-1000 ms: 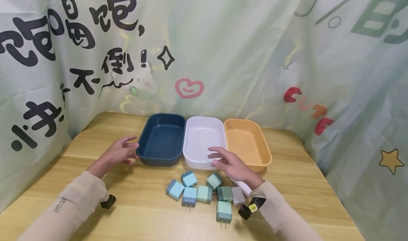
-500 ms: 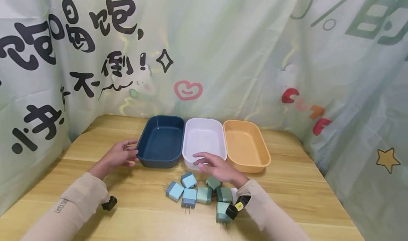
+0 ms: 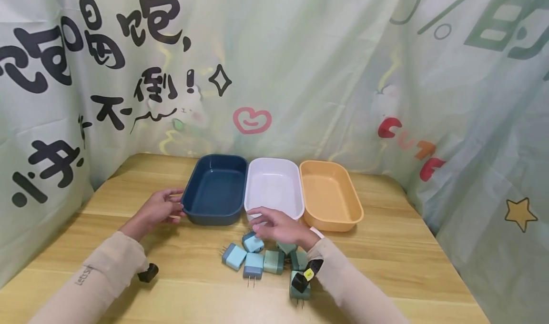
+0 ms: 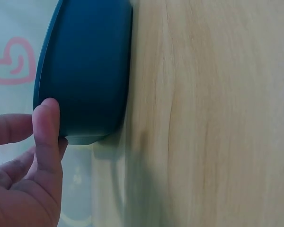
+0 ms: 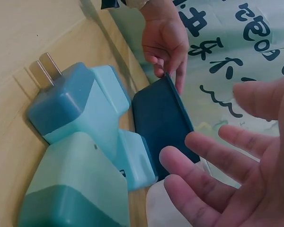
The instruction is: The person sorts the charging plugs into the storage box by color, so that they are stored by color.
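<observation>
My left hand [image 3: 158, 209] stays at the left rim of the navy tray [image 3: 216, 190], its thumb touching the outer wall [image 4: 90, 71] in the left wrist view. Its fingers look loose rather than clenched. My right hand [image 3: 276, 226] hovers above the chargers, before the white tray [image 3: 274, 188], with spread fingers and nothing held. Below it lie several two-pin wall chargers: a light blue one [image 3: 233, 256], a two-tone blue one [image 3: 253, 265] and a green one [image 3: 273, 262]. The right wrist view shows a blue charger [image 5: 68, 101] close up. My right forearm partly covers the chargers on that side.
An orange tray [image 3: 330, 195] completes the row along the back of the wooden table [image 3: 386, 257]. A printed curtain [image 3: 309, 76] hangs behind and at both sides. A sliver of a white object [image 3: 316, 232] shows beside my right wrist.
My right hand has moved left, from the right side of the white tray to above the blue chargers. My left hand has come slightly closer to the navy tray.
</observation>
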The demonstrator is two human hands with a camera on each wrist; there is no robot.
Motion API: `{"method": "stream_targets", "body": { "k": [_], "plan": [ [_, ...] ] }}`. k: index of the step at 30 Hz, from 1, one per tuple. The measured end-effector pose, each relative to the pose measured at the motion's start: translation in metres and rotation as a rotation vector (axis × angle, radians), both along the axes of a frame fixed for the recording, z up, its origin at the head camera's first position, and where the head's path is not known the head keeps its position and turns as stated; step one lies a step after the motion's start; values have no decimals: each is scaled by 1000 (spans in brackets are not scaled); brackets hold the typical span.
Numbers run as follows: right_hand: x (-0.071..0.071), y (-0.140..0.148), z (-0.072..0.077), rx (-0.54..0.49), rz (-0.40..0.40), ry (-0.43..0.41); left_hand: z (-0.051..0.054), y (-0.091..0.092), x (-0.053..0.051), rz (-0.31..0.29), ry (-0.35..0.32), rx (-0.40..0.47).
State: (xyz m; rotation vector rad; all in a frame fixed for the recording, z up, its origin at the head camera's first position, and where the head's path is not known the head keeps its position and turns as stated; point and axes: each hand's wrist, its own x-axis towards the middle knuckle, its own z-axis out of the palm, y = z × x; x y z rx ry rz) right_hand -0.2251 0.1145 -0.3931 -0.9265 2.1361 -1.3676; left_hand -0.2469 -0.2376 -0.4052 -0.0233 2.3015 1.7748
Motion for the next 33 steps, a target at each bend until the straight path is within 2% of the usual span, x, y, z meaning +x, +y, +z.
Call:
{"method": "stream_targets", "body": {
  "k": [3,9,18,25,33],
  "plan": [
    [-3,-5,-1,69,11,47,1,1,-1,10,0,-4],
    [-7,-14,-5,167,99,129,1,2,0,27,-4,-3],
    [-9,-29,-4,259,165,91,2,3,0,37,3,-4],
    [-11,-44,1,362,248,175,3,4,1,45,11,-5],
    [-8,-54,-2,447,251,211,1,3,-1,44,11,-4]
  ]
}}
